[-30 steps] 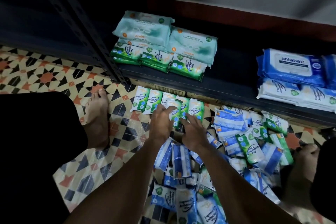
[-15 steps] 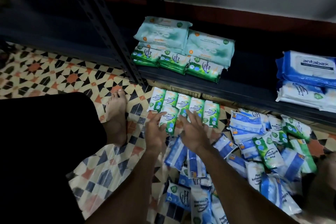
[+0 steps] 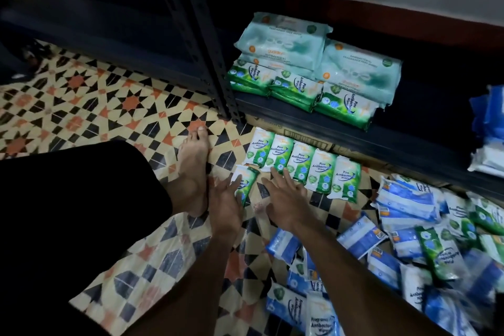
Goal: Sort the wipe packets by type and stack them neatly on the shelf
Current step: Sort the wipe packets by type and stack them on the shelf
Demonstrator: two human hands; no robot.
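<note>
Five green packets (image 3: 300, 161) reading "Pine Antibacterial Wipes" line the floor along the shelf (image 3: 354, 142) edge. The left hand (image 3: 225, 199) rests straight-fingered on a sixth packet (image 3: 246, 181) just below them. The right hand (image 3: 286, 196) is spread open beside it. Bare tiles (image 3: 109, 106) lie leftward.

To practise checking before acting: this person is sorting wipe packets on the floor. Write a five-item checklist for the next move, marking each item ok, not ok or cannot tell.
1. Row of five green packets all one type: ok, each reads Pine.
2. Sixth green packet lined up with the row: not ok, it lies below the left end, under the left hand.
3. Right hand free: ok, open, holding nothing.
4. Floor pile sorted: not ok, blue and green mixed.
5. Shelf room beside the green stack: ok, bare board to its right.
</note>
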